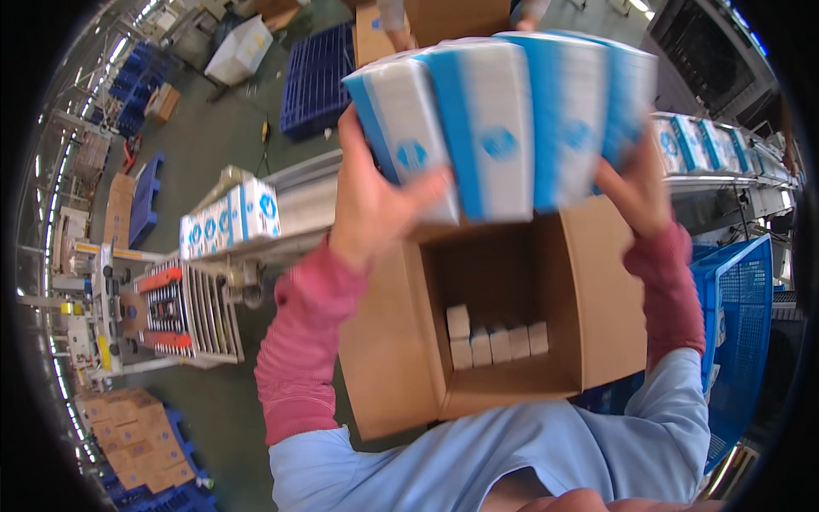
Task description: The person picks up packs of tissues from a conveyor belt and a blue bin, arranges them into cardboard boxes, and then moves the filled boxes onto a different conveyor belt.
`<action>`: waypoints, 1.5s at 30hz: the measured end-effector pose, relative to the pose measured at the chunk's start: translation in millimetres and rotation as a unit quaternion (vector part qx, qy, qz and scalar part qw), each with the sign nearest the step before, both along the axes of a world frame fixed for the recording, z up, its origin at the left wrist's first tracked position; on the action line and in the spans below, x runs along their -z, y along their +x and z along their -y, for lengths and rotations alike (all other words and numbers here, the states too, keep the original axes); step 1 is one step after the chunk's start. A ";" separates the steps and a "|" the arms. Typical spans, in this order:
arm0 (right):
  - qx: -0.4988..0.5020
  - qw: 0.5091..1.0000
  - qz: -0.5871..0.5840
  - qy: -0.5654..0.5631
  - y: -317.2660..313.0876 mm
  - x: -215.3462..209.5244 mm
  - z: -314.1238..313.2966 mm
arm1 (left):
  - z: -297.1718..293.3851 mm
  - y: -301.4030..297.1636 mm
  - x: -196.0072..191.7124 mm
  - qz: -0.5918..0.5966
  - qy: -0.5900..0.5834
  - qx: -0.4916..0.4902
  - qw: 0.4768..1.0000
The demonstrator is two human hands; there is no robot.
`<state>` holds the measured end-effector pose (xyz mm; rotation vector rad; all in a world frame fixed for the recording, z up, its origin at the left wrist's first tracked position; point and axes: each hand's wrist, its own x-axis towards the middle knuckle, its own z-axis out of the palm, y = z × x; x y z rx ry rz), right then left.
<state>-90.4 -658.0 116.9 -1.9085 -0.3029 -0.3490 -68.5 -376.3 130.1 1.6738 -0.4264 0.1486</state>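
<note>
My left hand [375, 196] and my right hand [640, 188] press in from both ends on a row of white-and-blue packs [499, 107]. Several packs stand side by side in this row, fanned slightly apart at the top and a little blurred. They are held above the far side of an open cardboard box [388, 341], whose side flaps are spread outward. Inside, near its close wall, several small white packs [499, 346] line up, with one more raised behind the left end. The fingertips behind the held row are hidden.
A conveyor runs across behind the box, carrying packs [230, 222] on the left and more packs [699, 145] on the right. A blue plastic crate [738, 290] stands at my right. Blue pallets [316, 81] lie on the floor. Another person's hand [398, 38] shows at the top.
</note>
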 end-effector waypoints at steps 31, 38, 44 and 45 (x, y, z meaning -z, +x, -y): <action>-0.407 0.718 -0.382 -0.417 -43.3 214.4 -54.5 | 141.2 -100.0 362.8 -0.187 0.584 0.336 0.715; 0.020 0.976 -0.192 -0.102 85.6 4.1 98.7 | 108.2 4.0 47.3 -0.224 0.154 0.553 0.788; -0.037 0.774 -0.161 -0.612 121.8 86.5 29.7 | -59.6 116.4 106.5 -0.263 0.314 -0.082 0.908; -0.065 0.758 -0.182 -0.623 131.4 100.2 45.8 | -55.4 113.0 127.5 -0.383 0.238 -0.058 0.891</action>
